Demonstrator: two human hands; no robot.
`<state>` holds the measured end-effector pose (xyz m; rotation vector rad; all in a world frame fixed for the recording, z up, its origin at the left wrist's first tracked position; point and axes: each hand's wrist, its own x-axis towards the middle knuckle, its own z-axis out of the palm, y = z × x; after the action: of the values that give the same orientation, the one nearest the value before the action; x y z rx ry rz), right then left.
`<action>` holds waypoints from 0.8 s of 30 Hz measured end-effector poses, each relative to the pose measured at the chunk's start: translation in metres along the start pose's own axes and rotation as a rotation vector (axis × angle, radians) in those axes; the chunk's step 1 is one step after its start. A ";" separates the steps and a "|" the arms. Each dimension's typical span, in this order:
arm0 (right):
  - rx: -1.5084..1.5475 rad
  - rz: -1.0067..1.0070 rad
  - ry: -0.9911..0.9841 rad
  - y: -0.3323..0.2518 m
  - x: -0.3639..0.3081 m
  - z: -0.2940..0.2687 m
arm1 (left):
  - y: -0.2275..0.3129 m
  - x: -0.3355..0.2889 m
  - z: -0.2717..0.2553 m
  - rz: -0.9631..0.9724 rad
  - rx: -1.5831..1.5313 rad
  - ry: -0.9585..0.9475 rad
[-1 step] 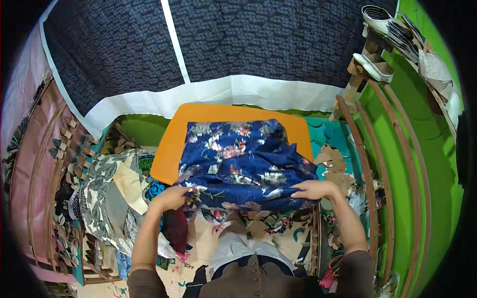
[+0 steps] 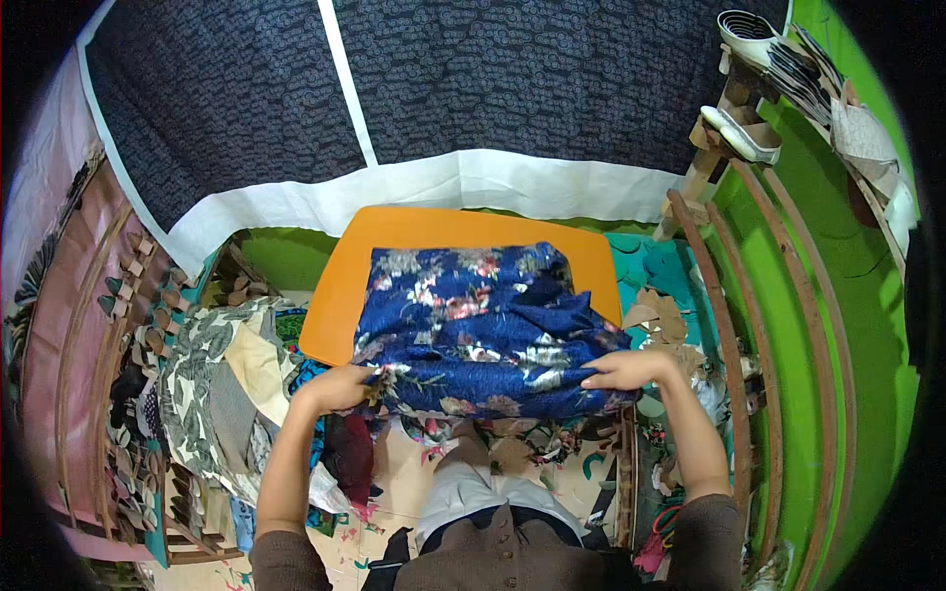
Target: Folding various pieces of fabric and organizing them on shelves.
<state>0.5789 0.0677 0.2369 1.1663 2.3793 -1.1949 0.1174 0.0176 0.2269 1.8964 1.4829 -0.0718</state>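
Fabric: blue floral fabric point(image 2: 458, 320), spread and wrinkled over the orange desk point(image 2: 345, 256), most of it lying beyond the fingers, away from the body.
Near band: the folded front strip point(image 2: 468, 390) of this fabric runs its long axis left to right, straight between the two sets of fingers; it covers the desk's front edge, so the overhang cannot be judged exactly.
Left hand point(image 2: 341, 388): fingers appear clamped on the near left corner, where the cloth bunches beneath them.
Right hand point(image 2: 627, 370): fingers appear clamped on the near band just short of its right end, a little cloth showing outward of them; the underside of this grip is hidden.
Nearer hand: neither, as both touch the fabric.
Rumples: raised folds just beyond the right fingers; flatter cloth beyond the left ones.
Leaf-print cloth point(image 2: 197, 369): heaped left of the left fingers, well apart, cream cloth point(image 2: 258, 369) on it.
Tan offcuts point(image 2: 662, 320): beyond the right fingers, slightly outward.
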 end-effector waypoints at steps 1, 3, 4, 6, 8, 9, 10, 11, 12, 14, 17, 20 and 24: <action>0.098 -0.027 -0.149 -0.024 -0.001 -0.027 | -0.003 -0.003 -0.012 -0.047 0.014 -0.017; 0.106 0.066 -0.136 -0.018 0.000 -0.051 | 0.028 0.005 -0.049 -0.166 -0.073 -0.147; 0.199 0.038 -0.119 -0.023 0.001 -0.064 | 0.021 0.011 -0.058 -0.185 -0.108 -0.181; 0.365 0.085 -0.108 -0.016 0.015 -0.095 | 0.012 0.034 -0.080 0.032 -0.189 -0.112; 0.337 0.214 -0.008 0.020 0.042 -0.124 | 0.034 0.061 -0.118 -0.088 -0.095 -0.173; 0.341 0.211 -0.008 0.018 0.056 -0.140 | 0.008 0.086 -0.120 -0.055 -0.103 -0.107; 0.343 0.195 -0.015 0.011 0.074 -0.153 | -0.021 0.107 -0.123 -0.036 -0.109 -0.035; 0.449 0.197 0.001 0.010 0.080 -0.161 | -0.003 0.123 -0.131 0.027 -0.168 0.002; 0.446 0.193 0.007 0.017 0.092 -0.165 | -0.005 0.143 -0.138 -0.064 -0.081 0.018; 0.291 0.359 0.155 0.044 0.124 -0.167 | -0.010 0.178 -0.137 -0.204 -0.198 -0.009; 0.200 0.305 0.041 0.086 0.166 -0.154 | -0.011 0.215 -0.126 -0.048 0.081 0.061; 0.049 0.277 0.012 0.125 0.197 -0.122 | -0.041 0.261 -0.090 0.055 0.267 -0.090; -0.077 0.256 0.092 0.129 0.213 -0.065 | -0.055 0.261 -0.046 0.118 0.149 -0.051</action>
<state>0.5443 0.2795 0.0948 1.4755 2.2312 -0.9776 0.1411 0.2629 0.1158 2.0816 1.3611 -0.1787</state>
